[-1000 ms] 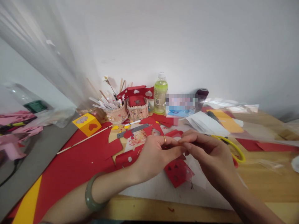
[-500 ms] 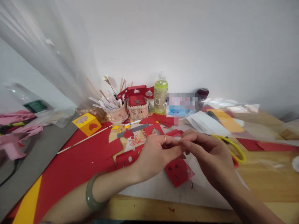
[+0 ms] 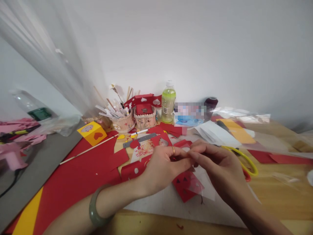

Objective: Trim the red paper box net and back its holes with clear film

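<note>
My left hand [image 3: 162,169], with a ring and a green bangle, is closed in a pinch above the middle of the table. Its fingertips meet those of my right hand [image 3: 220,168], which is pinched too. Whatever sits between the fingertips is too small and hidden to make out. Below them lies a folded red paper piece [image 3: 182,189] with small triangular cut-outs, on a white sheet [image 3: 156,204]. A piece of clear film [image 3: 207,187] overlaps its right side. Beside my left wrist rests a red paper strip [image 3: 129,172] with a round cut-out.
Scissors [image 3: 253,168] with yellow and red handles lie right of my right hand. A metal ruler [image 3: 144,138], a bottle [image 3: 168,101] and decorated pen holders [image 3: 123,124] stand or lie behind. Large red paper [image 3: 80,182] covers the left; a pink glue gun [image 3: 12,155] is further left.
The view has tilted slightly, so the table things appear a little lower. Both hands keep their fingertips together with hardly any shift.
</note>
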The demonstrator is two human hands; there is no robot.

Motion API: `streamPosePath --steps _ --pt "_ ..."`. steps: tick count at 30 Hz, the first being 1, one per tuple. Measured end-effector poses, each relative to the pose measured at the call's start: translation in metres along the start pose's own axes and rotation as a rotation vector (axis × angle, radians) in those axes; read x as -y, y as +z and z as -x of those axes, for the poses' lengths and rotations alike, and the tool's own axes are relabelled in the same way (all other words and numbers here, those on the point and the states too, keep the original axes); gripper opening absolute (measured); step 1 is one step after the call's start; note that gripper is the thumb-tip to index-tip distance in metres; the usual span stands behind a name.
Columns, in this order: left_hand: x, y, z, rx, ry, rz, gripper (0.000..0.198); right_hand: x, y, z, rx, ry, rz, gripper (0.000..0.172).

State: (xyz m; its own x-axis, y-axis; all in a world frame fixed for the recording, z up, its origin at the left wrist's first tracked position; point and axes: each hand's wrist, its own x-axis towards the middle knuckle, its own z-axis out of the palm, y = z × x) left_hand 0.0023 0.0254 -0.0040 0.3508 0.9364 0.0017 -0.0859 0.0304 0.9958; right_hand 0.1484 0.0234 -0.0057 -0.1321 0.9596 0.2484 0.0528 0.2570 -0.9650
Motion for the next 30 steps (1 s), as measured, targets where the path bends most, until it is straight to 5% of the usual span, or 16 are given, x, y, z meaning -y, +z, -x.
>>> streamPosePath --steps 30 --pt "0.0040 -0.0014 -0.0017 -0.012 -0.022 -0.009 0.016 -0.0009 -0.0014 -0.0026 -0.030 0.011 0.018 0.007"
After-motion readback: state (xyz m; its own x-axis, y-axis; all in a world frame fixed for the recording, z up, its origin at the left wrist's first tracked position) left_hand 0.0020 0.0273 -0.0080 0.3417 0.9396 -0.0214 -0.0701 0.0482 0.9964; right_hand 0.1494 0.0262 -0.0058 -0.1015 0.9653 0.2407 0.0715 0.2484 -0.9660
